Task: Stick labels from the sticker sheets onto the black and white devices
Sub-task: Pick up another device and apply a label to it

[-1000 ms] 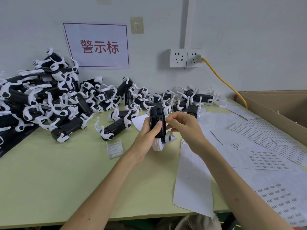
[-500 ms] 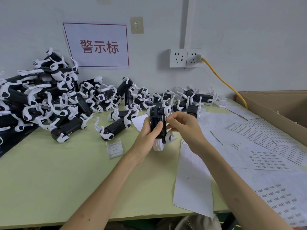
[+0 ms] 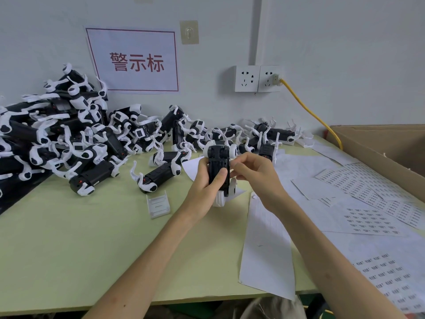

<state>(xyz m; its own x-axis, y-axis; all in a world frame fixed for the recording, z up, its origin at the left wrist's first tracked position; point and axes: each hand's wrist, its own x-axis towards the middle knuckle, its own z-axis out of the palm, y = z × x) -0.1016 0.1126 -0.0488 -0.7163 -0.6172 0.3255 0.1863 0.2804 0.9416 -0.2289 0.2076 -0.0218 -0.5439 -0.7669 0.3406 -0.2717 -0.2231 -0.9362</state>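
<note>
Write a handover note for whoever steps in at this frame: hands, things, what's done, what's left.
Left hand grips the upright black and white plastic device above the pale green table.
Right hand pinches at that device's upper right edge; no label can be made out under its fingers.
White paper sticker sheets lie to the right; the heap of black and white devices lies at the back left.
Done: cannot tell which devices carry labels.
Left: finish this one, then likely work through the heap.
</note>
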